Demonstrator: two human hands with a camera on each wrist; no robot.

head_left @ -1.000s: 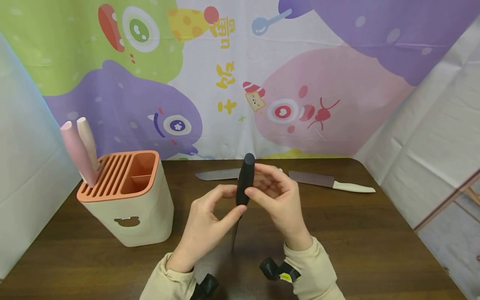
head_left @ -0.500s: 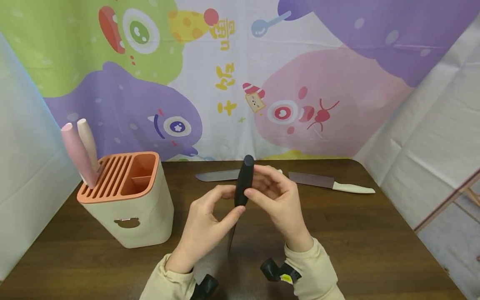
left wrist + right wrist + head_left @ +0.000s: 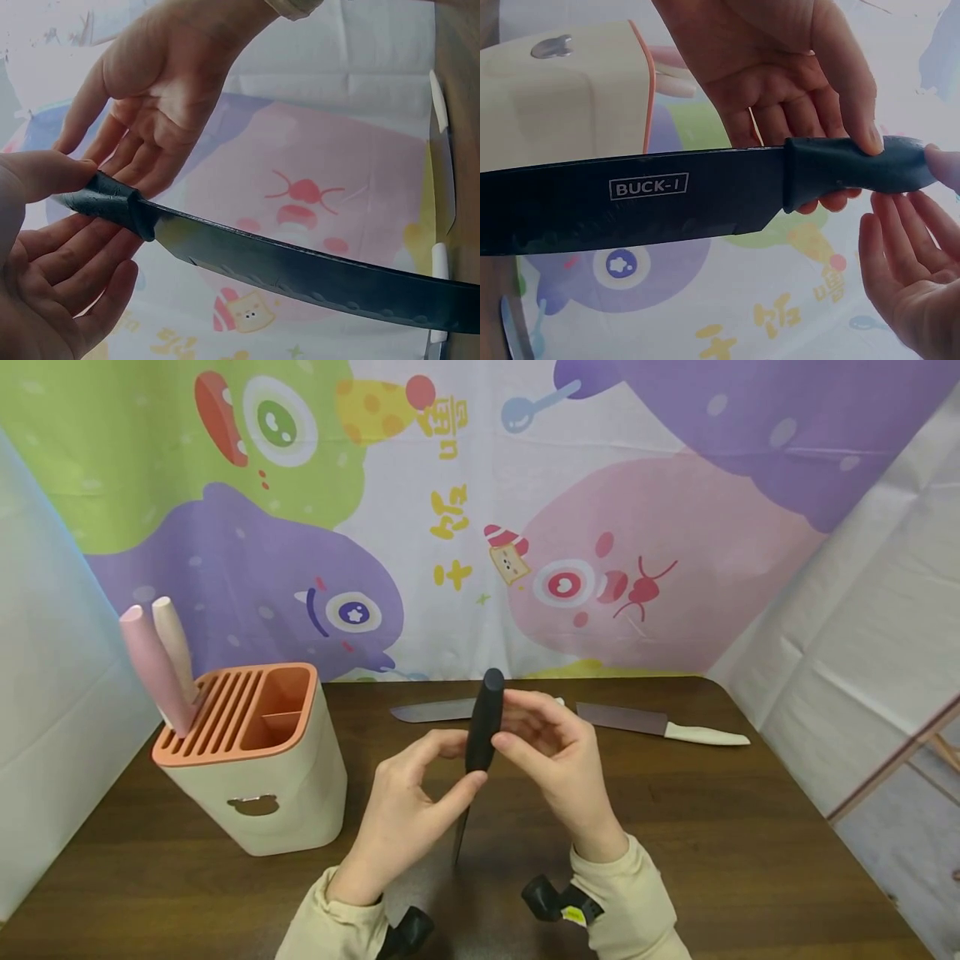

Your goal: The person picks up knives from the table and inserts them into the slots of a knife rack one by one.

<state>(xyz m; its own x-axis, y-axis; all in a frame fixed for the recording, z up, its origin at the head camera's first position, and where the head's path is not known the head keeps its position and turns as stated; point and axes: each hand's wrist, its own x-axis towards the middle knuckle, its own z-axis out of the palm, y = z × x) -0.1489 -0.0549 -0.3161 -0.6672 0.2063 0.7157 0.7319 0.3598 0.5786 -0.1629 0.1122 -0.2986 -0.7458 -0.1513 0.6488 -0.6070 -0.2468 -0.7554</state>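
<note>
A black kitchen knife (image 3: pixel 484 722) is held between both hands, handle up and blade pointing down toward the table. My left hand (image 3: pixel 408 814) pinches the handle near the blade with thumb and fingers. Higher up, my right hand (image 3: pixel 562 768) pinches the same handle close to its butt end. The right wrist view shows the broad dark blade (image 3: pixel 577 196) with "BUCK-1" lettering. From the left wrist view, the blade (image 3: pixel 300 268) runs to the right, with dimples along its side.
A cream knife block (image 3: pixel 292 806) with an orange slotted top stands at left, holding a pink-handled knife (image 3: pixel 156 672) and a cream-handled knife (image 3: pixel 174 639). Behind the hands lie a cleaver-like knife (image 3: pixel 622 717) with a cream handle and another knife (image 3: pixel 429 711), partly hidden, on the wooden table (image 3: pixel 735 835).
The black knife has shifted slightly to the left, its lower blade end moving left too. Both hands keep their hold on the handle.
</note>
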